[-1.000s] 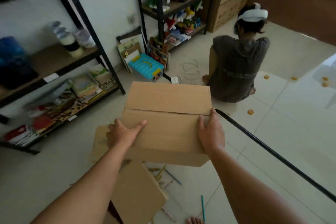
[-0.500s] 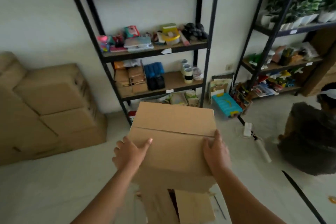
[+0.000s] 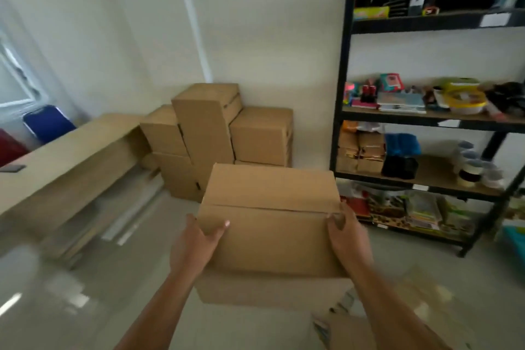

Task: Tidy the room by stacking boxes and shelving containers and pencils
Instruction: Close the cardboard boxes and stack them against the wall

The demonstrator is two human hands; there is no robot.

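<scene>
Cardboard dominates the room; landmark for this entry is the closed brown cardboard box (image 3: 270,224) held in the air at the centre. Far left of the box: a blue chair back (image 3: 48,122) under a window, partly blurred. Left of the box: a long flat brown cardboard carton (image 3: 71,162) lying low along the wall, a small dark object on its near end, not identifiable. Behind the box and slightly left: a stack of brown cardboard boxes (image 3: 210,133) in the corner against the white wall, tallest column in the middle. At the box: left hand (image 3: 196,244) grips the left side, thumb laid over the top face, fingers hidden round the edge. Right hand (image 3: 346,236) grips the right side, thumb curled over the top corner by the flap seam. Box clear of the floor, flaps closed. Below the box, right: loose cardboard pieces on the pale floor (image 3: 113,293), blurred. Right of the box: a black metal shelving unit with wooden boards (image 3: 426,119), holding books, a yellow-rimmed tub, stacked containers and paper packets.
</scene>
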